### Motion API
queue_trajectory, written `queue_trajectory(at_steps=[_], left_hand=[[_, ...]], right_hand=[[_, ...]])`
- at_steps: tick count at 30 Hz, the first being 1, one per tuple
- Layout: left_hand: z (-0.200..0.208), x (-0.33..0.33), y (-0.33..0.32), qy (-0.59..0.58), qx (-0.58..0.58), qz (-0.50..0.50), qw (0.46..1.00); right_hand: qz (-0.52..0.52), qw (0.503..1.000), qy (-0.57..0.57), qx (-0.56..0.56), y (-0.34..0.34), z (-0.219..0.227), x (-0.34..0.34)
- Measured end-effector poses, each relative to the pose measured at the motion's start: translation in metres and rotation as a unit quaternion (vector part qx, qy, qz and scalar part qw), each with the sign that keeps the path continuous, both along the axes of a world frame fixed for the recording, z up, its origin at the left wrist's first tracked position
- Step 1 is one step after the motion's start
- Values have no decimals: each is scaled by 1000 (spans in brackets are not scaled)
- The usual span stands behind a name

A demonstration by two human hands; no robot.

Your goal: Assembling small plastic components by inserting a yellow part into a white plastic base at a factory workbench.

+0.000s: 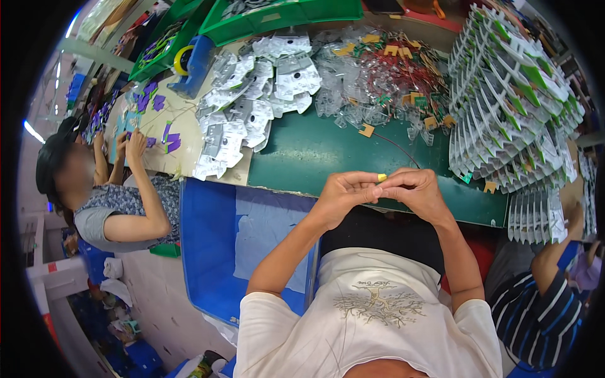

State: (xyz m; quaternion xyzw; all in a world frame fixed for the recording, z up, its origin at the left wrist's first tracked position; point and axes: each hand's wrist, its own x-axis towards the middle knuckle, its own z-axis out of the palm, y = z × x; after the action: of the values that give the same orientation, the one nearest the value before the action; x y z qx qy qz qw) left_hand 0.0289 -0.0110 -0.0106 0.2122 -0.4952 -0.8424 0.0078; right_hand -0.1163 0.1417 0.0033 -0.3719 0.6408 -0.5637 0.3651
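- L hand and R hand meet just off the green mat's near edge; fingers curled in, tips together
- yellow bit right at L fingertips; can't tell if it's gripped or worn
- dark wire runs from a tan tab on the mat to R hand, lost behind its fingers; grip there hidden, can't tell
- beyond: clear pcs w/ red wires heaped up; white parts piled L, tall white stack on R
- blue bin below, nr L forearm; co-worker far L, hands at purple pcs
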Motion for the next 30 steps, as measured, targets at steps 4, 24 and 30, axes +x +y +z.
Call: queue_trajectory(at_steps=[4, 24, 30], left_hand=[[-12, -16, -22, -2, 203, -47, 978], [-15, -79, -203, -2, -861, 100, 499], [4, -63, -179, 75, -805, 132, 573]], right_hand=[[-38, 999, 30, 4, -10, 1, 0], [-102, 992, -59, 35, 2, 11, 24], [-100, 992, -42, 58, 9, 6, 21]])
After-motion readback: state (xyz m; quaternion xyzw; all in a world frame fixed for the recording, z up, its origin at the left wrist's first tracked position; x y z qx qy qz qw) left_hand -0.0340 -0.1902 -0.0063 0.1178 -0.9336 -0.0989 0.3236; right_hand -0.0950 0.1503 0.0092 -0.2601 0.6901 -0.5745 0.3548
